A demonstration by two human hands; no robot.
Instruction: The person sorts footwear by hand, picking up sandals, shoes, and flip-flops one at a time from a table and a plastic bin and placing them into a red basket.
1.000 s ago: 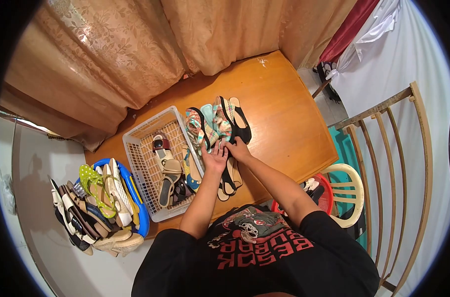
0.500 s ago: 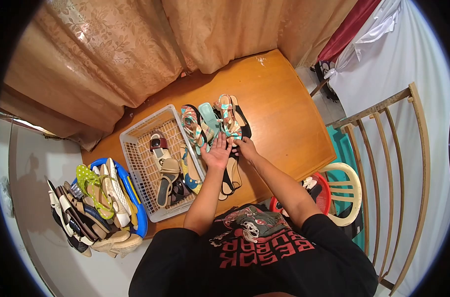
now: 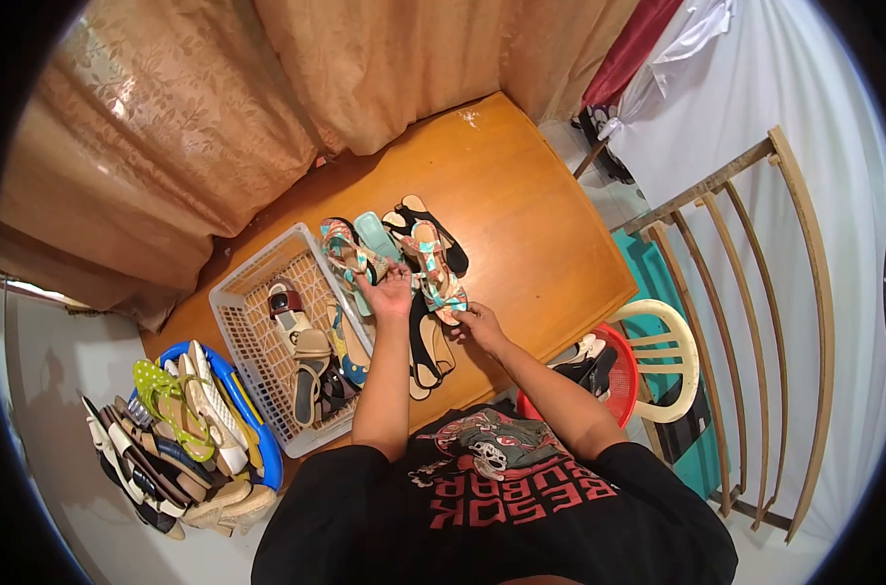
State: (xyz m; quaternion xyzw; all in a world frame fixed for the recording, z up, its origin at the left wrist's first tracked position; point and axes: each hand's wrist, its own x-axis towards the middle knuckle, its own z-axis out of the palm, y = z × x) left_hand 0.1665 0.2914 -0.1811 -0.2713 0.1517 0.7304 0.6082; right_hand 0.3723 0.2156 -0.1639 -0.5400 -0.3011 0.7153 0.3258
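My right hand (image 3: pixel 481 329) pinches the near end of a sandal (image 3: pixel 428 255) with turquoise and coral patterned straps. The sandal overlaps a pair of black sandals (image 3: pixel 450 246) lying on the table. My left hand (image 3: pixel 392 292) is palm up with fingers spread, just left of the held sandal. Beyond its fingers lies a mint-green slide (image 3: pixel 374 234), partly hidden. Left of that sits a matching patterned sandal (image 3: pixel 341 242). Between my forearms are black shoes with tan insoles (image 3: pixel 428 356).
A white plastic basket (image 3: pixel 231 336) holding several sandals stands left on the wooden table (image 3: pixel 550 214). Farther left, a blue-rimmed basket (image 3: pixel 273 444) is piled with shoes. To my right are a red basket (image 3: pixel 625 385), a cream plastic chair (image 3: pixel 692 366) and a wooden slatted frame (image 3: pixel 740 239).
My right hand has drawn the patterned sandal toward me and to the right, uncovering more of the black pair. My left hand has come away from that sandal. The whole view has shifted.
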